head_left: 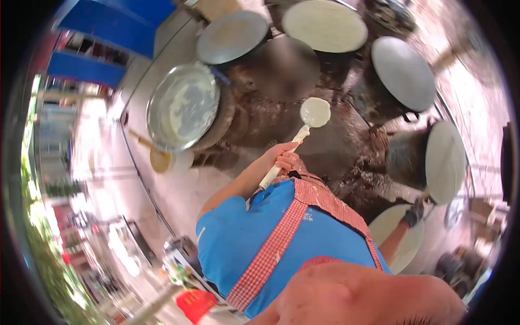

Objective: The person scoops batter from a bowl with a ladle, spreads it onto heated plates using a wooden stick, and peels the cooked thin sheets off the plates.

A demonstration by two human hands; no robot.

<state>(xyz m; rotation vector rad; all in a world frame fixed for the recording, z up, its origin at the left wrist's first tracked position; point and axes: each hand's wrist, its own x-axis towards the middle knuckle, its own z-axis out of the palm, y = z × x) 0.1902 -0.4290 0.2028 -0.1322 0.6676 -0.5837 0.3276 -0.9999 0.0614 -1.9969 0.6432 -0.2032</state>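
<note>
My bare left hand (283,157) is wrapped round the batter-coated handle of a ladle (315,112). Pale, wet batter fills the ladle's round bowl, above the dark, stained floor. My right hand (414,212), in a dark glove, is at the upper edge of a pale round griddle surface (395,238) at the lower right; its fingers are too blurred to make out. Left of the ladle stands a wide metal basin (184,108) with pale batter in it and smeared on its wall.
Several round griddles on dark drum stoves surround me, among them a grey one (233,37), a batter-coloured one (325,26), another grey one (403,74) and a pale one (445,162). A yellowish round-ended utensil (160,161) lies below the basin. A cable crosses the floor at left.
</note>
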